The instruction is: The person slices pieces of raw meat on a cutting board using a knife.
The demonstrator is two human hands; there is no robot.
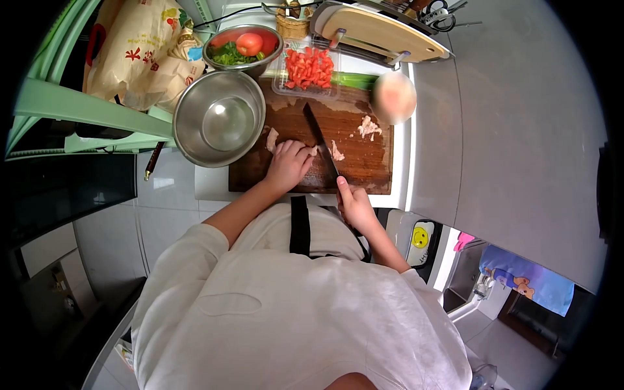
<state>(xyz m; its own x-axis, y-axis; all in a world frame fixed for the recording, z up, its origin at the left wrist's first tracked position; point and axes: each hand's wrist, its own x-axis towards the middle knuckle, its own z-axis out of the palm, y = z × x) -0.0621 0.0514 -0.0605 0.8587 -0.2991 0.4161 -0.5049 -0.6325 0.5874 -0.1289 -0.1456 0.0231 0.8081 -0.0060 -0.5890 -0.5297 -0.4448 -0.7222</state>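
My right hand (356, 207) is wrapped round the handle of a kitchen knife (316, 128), its dark blade pointing away from me over the wooden cutting board (374, 172). Left of the blade, my left hand (289, 165) presses curled fingers down on a pale strip of raw meat (272, 140). The strip sticks out on both sides of the fingers; its middle is hidden. Just right of the blade lies a small cut piece of meat (336, 151). A little heap of chopped meat (369, 128) sits farther right on the board.
A steel bowl (185, 140) overlaps the board's left edge. Behind it stands a bowl (259, 65) with tomato and greens. A clear tray (292, 92) of diced red pieces, a green stalk (356, 80) and a blurred round pinkish item (394, 97) line the back. Green shelving (84, 107) stands left.
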